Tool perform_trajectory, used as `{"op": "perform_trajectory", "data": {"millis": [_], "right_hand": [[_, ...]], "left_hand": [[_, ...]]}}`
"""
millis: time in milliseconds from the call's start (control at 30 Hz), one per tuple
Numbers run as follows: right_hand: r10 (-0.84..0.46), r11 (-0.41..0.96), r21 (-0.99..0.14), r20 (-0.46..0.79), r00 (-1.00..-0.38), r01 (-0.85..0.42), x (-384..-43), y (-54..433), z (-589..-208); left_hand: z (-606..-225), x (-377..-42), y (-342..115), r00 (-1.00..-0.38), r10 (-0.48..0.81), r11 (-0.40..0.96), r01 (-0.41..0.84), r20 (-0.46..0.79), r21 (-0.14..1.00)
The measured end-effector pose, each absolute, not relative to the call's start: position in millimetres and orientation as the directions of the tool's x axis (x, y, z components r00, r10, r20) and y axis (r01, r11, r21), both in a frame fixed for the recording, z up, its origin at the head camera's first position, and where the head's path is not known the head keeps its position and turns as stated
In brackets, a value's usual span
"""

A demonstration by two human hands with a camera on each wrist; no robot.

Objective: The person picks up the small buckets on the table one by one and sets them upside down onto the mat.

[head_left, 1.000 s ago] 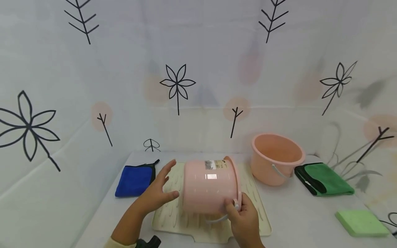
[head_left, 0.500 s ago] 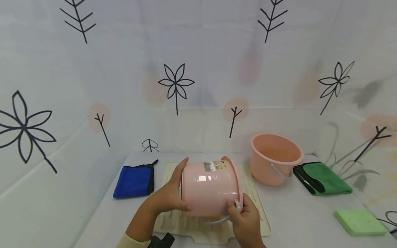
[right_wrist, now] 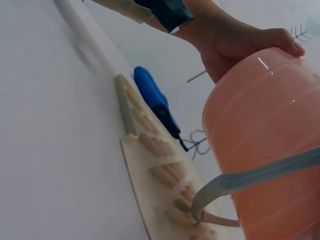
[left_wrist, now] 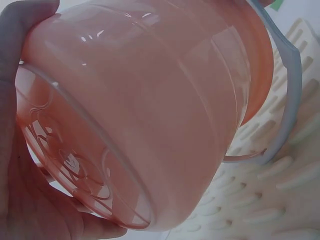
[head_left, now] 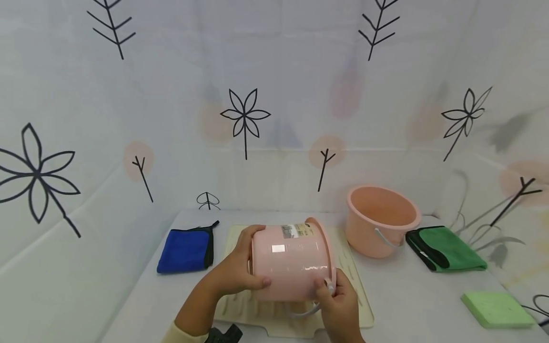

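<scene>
A pink plastic bucket (head_left: 291, 262) lies on its side in the air over a cream ridged draining mat (head_left: 240, 309), its mouth facing right. My left hand (head_left: 238, 269) grips the base end, thumb along the near side; the left wrist view shows the palm against the moulded bottom (left_wrist: 75, 155). At the rim, my right hand (head_left: 340, 305) pinches the edge beside the handle joint. The pale handle (right_wrist: 270, 172) hangs below the bucket. A printed label (head_left: 297, 230) faces up near the rim.
A second pink bucket (head_left: 379, 238) stands upright at the back right. Beside it lies a folded green cloth (head_left: 461, 250), with a light green sponge (head_left: 497, 309) nearer the front. A folded blue cloth (head_left: 184, 250) lies left of the mat. Patterned white curtain (head_left: 283, 181) surrounds the table.
My left hand has moved right from beside the bucket and taken hold of its base end. The right hand keeps its hold on the rim; the bucket has shifted only slightly.
</scene>
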State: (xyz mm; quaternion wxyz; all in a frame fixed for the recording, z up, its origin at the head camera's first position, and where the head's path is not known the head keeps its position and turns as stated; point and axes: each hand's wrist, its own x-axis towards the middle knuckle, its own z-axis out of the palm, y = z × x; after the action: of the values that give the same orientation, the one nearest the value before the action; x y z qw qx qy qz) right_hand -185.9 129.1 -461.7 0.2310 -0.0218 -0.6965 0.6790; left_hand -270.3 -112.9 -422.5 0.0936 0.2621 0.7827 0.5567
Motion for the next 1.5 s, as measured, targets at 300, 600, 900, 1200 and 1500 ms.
{"op": "perform_trajectory", "data": {"millis": [300,600,900,1200,1500], "right_hand": [[0.236,0.118,-0.922,0.386,-0.892,-0.368,-185,131,-462],[-0.066,0.526,-0.599,0.679,-0.731,-0.604,-210,195,-485],[-0.08,0.8,-0.577,0.166,-0.983,-0.163,-219,282,-497],[-0.323,0.75,-0.601,0.032,-0.946,-0.277,-213,310,-516],[-0.317,0.818,-0.543,-0.149,-0.937,-0.191,-216,304,-521]], "left_hand": [[-422,-271,-119,-0.837,0.525,0.241,0.322,0.156,0.916],[-426,-269,-124,-0.846,0.497,0.258,0.356,0.193,0.898],[-426,-266,-129,-0.854,0.479,0.246,0.355,0.205,0.902],[-414,-258,-135,-0.861,0.471,0.267,0.347,0.192,0.899],[-402,-255,-148,-0.845,0.478,0.246,0.389,0.238,0.888]]}}
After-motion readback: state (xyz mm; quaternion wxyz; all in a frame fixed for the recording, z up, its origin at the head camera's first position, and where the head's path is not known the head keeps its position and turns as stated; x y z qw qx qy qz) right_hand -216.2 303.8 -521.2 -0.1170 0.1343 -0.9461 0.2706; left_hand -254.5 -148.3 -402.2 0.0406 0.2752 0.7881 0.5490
